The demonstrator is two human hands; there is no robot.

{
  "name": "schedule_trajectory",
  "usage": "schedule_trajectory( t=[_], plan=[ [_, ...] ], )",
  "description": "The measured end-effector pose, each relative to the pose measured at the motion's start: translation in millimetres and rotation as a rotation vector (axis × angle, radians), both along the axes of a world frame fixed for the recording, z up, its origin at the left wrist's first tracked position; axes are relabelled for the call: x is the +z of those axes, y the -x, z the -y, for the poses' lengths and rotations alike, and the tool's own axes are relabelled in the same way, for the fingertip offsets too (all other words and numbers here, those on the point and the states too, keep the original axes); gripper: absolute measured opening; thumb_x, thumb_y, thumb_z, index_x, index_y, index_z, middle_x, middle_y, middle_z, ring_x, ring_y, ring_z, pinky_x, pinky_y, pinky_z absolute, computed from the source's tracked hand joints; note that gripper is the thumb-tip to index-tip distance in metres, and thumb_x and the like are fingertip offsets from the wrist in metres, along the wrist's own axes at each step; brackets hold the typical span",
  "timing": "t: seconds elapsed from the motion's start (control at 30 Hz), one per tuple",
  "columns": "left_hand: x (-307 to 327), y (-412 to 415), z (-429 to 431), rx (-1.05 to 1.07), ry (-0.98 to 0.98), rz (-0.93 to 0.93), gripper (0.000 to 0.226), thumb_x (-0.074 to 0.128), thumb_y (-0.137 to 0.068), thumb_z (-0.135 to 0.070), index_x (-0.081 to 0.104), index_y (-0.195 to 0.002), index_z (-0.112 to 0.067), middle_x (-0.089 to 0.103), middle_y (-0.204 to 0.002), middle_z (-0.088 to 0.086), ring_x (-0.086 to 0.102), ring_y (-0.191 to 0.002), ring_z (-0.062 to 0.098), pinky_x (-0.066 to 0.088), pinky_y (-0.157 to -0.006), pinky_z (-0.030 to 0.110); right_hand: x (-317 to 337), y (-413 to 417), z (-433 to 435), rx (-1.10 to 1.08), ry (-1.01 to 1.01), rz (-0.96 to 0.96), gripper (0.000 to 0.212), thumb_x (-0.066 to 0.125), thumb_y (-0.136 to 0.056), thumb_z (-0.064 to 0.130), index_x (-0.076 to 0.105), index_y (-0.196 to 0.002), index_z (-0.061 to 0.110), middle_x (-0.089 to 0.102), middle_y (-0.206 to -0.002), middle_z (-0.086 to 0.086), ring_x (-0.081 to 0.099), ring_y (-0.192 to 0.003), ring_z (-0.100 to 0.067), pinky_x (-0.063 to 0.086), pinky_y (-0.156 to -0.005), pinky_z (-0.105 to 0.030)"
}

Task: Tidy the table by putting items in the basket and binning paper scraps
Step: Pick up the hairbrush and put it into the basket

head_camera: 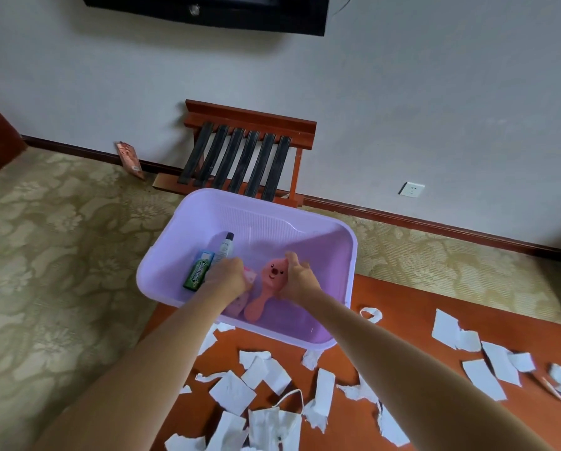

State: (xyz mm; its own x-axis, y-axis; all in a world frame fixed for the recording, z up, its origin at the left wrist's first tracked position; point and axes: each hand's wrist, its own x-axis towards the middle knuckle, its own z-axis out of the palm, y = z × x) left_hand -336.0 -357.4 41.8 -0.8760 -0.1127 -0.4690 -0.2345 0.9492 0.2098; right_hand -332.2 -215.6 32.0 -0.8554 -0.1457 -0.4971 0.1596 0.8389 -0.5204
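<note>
Torn paper scraps (321,395) litter the near table (402,307). Beyond them, both hands reach into the purple basket (347,242): the right hand (300,276) curls around a pink character brush (266,288), the left hand (227,275) closes on a small pink item (250,275), beside a green gum pack (198,271) and a tube (224,247).

the left hand (227,275) covers most of a small pink item (250,275), so no telling what it is or if the fingers grip it. the right hand (300,278) hides one side of the pink brush (266,288). the paper scraps (321,395) get cut off at the bottom edge and go blurry at the right edge. the tube (224,249) print is too small to read.
</note>
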Motion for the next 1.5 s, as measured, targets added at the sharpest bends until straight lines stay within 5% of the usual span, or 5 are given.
schedule_trajectory(
  t=[0.4,0.77,1.07,1.2,1.5],
  plan=[
    [-1,-3,12,-0.017,0.029,-0.064,0.036,0.045,-0.095,-0.014,0.046,-0.128,0.002,0.060,-0.118,0.021,0.058,-0.110,0.036,0.048,-0.088,0.038,-10,2,23,0.081,-0.004,0.003,0.071,0.048,-0.091,0.007,0.012,-0.149,0.024,0.025,-0.141,-0.030,0.059,-0.098,-0.038,0.047,-0.093,-0.035],
    [27,-15,2,0.027,0.055,-0.144,0.038,0.042,-0.094,-0.004,0.045,-0.132,0.001,0.059,-0.116,0.025,0.058,-0.108,0.039,0.046,-0.079,0.038,20,-3,6,0.034,-0.026,0.038,0.077,0.060,-0.085,0.004,0.017,-0.146,0.018,0.032,-0.141,-0.020,0.049,-0.122,-0.039,0.046,-0.093,-0.038],
    [95,-39,-70,0.102,-0.205,-0.327,0.019,0.042,-0.091,-0.004,0.054,-0.076,-0.003,0.062,-0.096,0.024,0.053,-0.081,0.037,0.037,-0.065,0.033,116,-56,-69,-0.326,0.428,-0.065,0.033,0.053,-0.089,0.004,0.058,-0.122,0.000,0.061,-0.123,-0.021,0.060,-0.108,-0.032,0.049,-0.088,-0.034],
    [115,-74,-121,0.200,-0.519,-0.388,0.020,0.044,-0.091,-0.009,0.062,-0.097,-0.006,0.067,-0.097,0.018,0.065,-0.089,0.039,0.056,-0.080,0.045,146,-105,-132,-0.510,0.531,-0.196,0.022,0.057,-0.087,0.004,0.067,-0.106,0.001,0.070,-0.106,-0.019,0.067,-0.099,-0.032,0.053,-0.092,-0.040],
    [99,-207,-276,0.085,-0.753,-0.125,0.016,0.046,-0.093,-0.010,0.060,-0.101,-0.011,0.066,-0.094,0.011,0.064,-0.072,0.023,0.056,-0.074,0.036,134,-264,-285,-0.865,0.586,-0.214,0.021,0.054,-0.087,0.000,0.065,-0.104,0.002,0.068,-0.095,-0.012,0.062,-0.085,-0.019,0.052,-0.083,-0.036]
  ],
)
